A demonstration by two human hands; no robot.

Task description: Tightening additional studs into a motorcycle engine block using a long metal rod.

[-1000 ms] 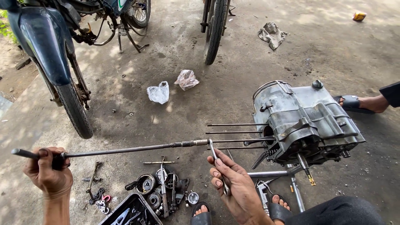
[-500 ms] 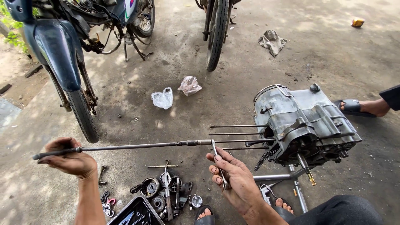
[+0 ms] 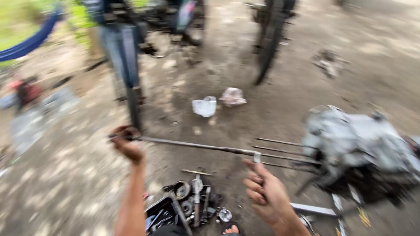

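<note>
The view is motion-blurred. My left hand point(image 3: 127, 143) is closed around the near end of a long metal rod point(image 3: 197, 146) that runs right toward a grey engine block point(image 3: 358, 142) lying on the ground. Thin studs point(image 3: 280, 142) stick out of the engine toward me. My right hand point(image 3: 264, 192) hovers just below the rod's far part, fingers curled and thumb up by a pale collar on the rod. Blur hides whether it holds anything.
A pile of small tools and round parts point(image 3: 194, 196) lies by a black tray point(image 3: 157, 212) near my foot point(image 3: 229, 228). Two crumpled bags point(image 3: 204, 106) lie on the dirt. A motorcycle wheel point(image 3: 269, 39) and a blue mudguard point(image 3: 124, 57) stand behind.
The view has swung left and blurred. My left hand has stayed closed on the rod's end and moved up and inward. The thin tool seen in my right hand is no longer distinct.
</note>
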